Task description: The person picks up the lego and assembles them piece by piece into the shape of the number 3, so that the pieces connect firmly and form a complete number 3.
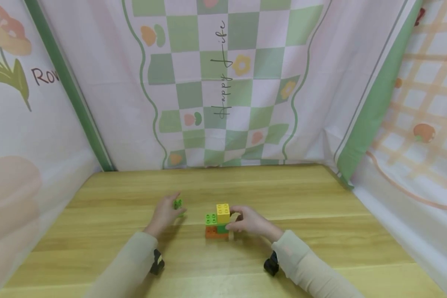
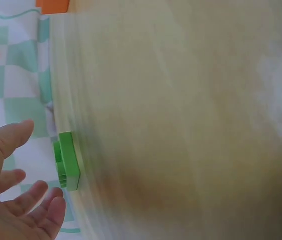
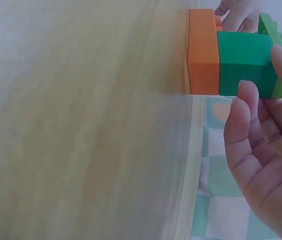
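A small stack of toy building bricks stands on the table: an orange brick (image 1: 211, 232) at the bottom, a dark green brick (image 3: 245, 64) on it, a light green plate brick (image 1: 210, 219) above, and a yellow brick (image 1: 222, 213) on top. From the right side, my right hand (image 1: 251, 221) holds the stack, thumb near, fingers on the far side. My left hand (image 1: 165, 215) reaches over a separate light green brick (image 2: 68, 161) to the left of the stack. Its fingers are spread around that brick, with a gap showing in the left wrist view.
The wooden table (image 1: 208, 273) has a far edge against a hanging checked cloth (image 1: 223, 82). More printed cloth (image 1: 424, 103) hangs on both sides. Dark devices (image 1: 271, 264) are worn at both wrists.
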`<state>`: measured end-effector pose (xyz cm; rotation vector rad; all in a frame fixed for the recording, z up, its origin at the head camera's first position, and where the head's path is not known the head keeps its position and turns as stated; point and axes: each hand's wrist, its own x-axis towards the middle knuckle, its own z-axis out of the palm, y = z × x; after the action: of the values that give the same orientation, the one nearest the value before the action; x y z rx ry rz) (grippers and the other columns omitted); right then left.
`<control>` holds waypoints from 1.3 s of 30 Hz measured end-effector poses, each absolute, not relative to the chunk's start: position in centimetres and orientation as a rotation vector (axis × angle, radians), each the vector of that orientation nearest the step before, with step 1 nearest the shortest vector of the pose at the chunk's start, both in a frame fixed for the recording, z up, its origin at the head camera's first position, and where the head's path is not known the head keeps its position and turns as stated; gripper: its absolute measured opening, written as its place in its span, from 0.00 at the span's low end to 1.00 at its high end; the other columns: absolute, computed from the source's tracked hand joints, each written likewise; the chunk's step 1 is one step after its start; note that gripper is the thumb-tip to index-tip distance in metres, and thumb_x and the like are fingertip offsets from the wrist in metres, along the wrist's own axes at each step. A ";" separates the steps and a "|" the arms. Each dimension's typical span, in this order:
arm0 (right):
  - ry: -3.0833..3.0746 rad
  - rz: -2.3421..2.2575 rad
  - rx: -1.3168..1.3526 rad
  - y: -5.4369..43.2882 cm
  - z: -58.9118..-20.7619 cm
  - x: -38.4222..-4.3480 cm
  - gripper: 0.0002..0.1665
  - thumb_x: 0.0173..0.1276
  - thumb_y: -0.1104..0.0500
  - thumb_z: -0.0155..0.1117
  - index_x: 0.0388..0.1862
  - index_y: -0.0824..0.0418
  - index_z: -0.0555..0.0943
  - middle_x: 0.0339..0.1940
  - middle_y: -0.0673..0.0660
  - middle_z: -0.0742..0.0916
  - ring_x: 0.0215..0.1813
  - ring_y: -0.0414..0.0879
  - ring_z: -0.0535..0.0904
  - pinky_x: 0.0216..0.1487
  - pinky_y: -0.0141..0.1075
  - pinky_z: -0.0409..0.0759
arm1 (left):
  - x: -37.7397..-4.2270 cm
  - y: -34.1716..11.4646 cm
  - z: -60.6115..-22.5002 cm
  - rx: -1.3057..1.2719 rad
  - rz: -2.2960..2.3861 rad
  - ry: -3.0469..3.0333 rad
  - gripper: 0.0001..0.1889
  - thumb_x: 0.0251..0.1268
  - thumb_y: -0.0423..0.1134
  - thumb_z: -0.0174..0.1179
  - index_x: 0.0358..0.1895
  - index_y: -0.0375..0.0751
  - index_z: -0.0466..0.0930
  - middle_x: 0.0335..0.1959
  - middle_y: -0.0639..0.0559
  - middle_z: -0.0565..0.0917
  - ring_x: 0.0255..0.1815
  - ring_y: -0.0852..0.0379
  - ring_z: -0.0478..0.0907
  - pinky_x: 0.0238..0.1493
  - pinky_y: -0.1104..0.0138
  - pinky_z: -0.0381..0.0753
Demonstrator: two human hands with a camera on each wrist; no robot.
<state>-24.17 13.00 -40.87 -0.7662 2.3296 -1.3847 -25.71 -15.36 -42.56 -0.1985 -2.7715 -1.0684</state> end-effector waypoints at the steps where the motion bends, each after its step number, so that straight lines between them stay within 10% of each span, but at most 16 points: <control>1: 2.329 -1.383 -0.763 13.0 -40.9 -24.2 0.24 0.58 0.60 0.67 0.53 0.66 0.75 0.42 0.56 0.80 0.30 0.46 0.78 0.28 0.39 0.78 | -25.7 -15.3 -42.6 -0.176 -1.076 -2.784 0.34 0.52 0.35 0.67 0.63 0.29 0.64 0.57 0.30 0.70 0.55 0.35 0.68 0.56 0.47 0.67; 20: 2.338 -1.371 -0.748 13.0 -40.9 -24.2 0.25 0.59 0.61 0.67 0.55 0.66 0.74 0.43 0.57 0.79 0.30 0.46 0.77 0.30 0.42 0.79 | -25.6 -15.4 -42.9 -0.030 -1.076 -2.881 0.40 0.47 0.28 0.64 0.66 0.24 0.55 0.51 0.26 0.70 0.33 0.47 0.71 0.34 0.58 0.76; 39: 2.324 -1.366 -0.774 13.2 -41.0 -24.3 0.25 0.59 0.59 0.67 0.55 0.65 0.74 0.43 0.56 0.79 0.30 0.47 0.78 0.29 0.40 0.79 | -25.4 -15.7 -42.5 0.088 -1.178 -2.897 0.40 0.50 0.27 0.60 0.67 0.25 0.50 0.49 0.32 0.73 0.36 0.48 0.71 0.38 0.59 0.75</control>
<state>-24.34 13.16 -41.00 -0.7741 2.3236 -1.3664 -25.40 -15.71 -42.55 0.0876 -2.8969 -1.1777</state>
